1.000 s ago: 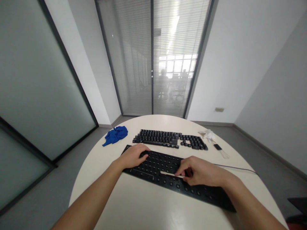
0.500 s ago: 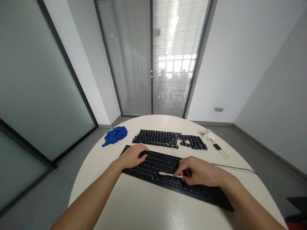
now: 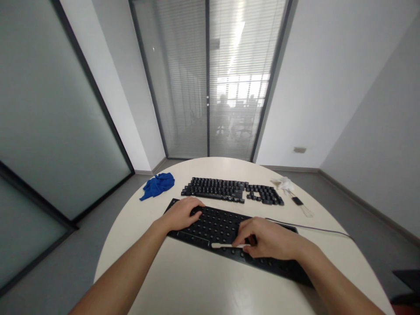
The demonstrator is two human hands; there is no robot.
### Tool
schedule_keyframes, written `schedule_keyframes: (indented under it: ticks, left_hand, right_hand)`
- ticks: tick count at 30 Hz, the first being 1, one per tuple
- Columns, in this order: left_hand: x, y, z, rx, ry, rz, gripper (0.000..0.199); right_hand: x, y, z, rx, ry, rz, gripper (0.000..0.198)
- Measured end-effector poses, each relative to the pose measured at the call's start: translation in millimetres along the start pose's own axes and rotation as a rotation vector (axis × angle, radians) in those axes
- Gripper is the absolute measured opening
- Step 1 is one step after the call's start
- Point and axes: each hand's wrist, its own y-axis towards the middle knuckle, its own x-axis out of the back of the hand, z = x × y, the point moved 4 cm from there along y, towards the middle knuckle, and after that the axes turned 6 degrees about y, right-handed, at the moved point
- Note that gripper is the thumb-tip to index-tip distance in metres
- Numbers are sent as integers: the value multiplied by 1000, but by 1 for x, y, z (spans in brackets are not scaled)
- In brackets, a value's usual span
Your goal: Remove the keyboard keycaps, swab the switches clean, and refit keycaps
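White stick [image 3: 226,246] | pinched between right hand's [image 3: 265,238] thumb and fingers, over keyboard [image 3: 216,223] | tip had shifted toward the near edge, bringing it to the bottom rows | left hand [image 3: 183,213] rested on keyboard's left end, thumb spread | keycaps [image 3: 215,188] beyond

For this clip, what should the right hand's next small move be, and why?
Probably a short sweep of the white stick along the keyboard: the right hand pinches it with its tip by the near edge, the left hand rests on the left end, and detached keycaps lie beyond.
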Motion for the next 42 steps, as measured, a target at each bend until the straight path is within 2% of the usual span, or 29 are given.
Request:
schedule_keyframes:
  ticks: [10,29,42]
  left_hand:
    - [-1,-2,1,5,-2,-2,24]
    - [-2,-7,5,9,-1,8,23]
    - [1,-5,2,13,-24,2,23]
  right_hand:
    - [1,-2,-6,-10,-1,-25,39]
    - [4,-9,-15,-153,75,0,37]
    - [4,-4,-9,-81,43,-26,41]
